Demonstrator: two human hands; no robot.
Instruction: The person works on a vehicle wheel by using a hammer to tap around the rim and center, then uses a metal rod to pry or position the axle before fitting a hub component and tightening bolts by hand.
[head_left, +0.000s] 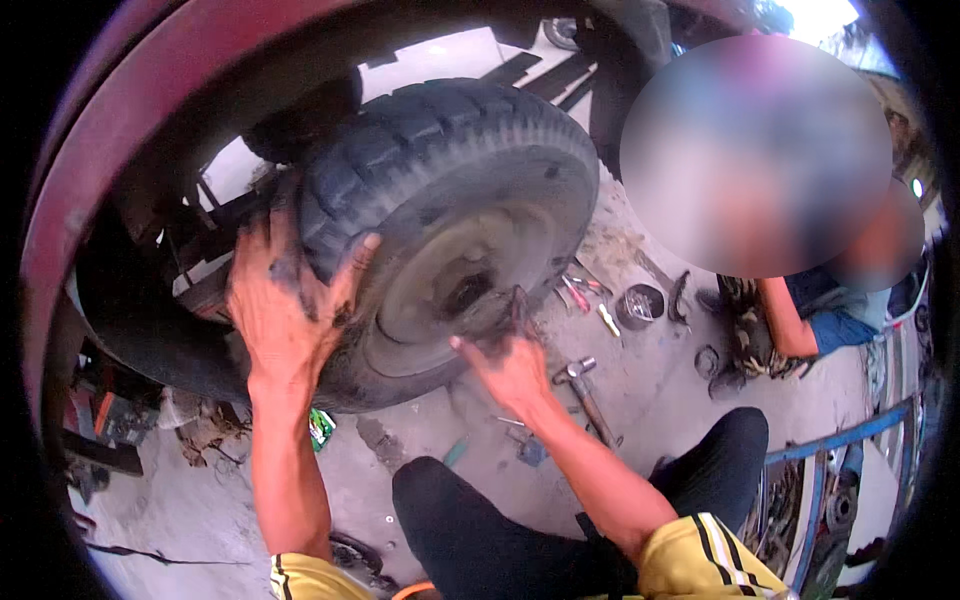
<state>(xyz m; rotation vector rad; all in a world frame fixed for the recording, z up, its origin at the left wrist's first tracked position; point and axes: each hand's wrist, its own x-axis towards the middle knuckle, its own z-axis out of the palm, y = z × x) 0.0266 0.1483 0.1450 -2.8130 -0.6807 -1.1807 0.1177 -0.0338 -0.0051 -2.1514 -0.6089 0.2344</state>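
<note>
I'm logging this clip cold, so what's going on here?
A person works at a tyre under a red fender. Their left hand is spread against its edge; the right hand is at the hub, contact unclear. A hammer lies on the floor. Another person is at the right.

Blur hides part of a bare-armed person (787, 322) right of the round black rubber tyre (345, 205); yellow striped cloth sleeves (690, 562) below it are cut off.

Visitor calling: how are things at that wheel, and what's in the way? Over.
Left hand spread against the wheel. Right hand low at its face, contact unclear. Hammer on the floor, close by the right forearm.
</note>
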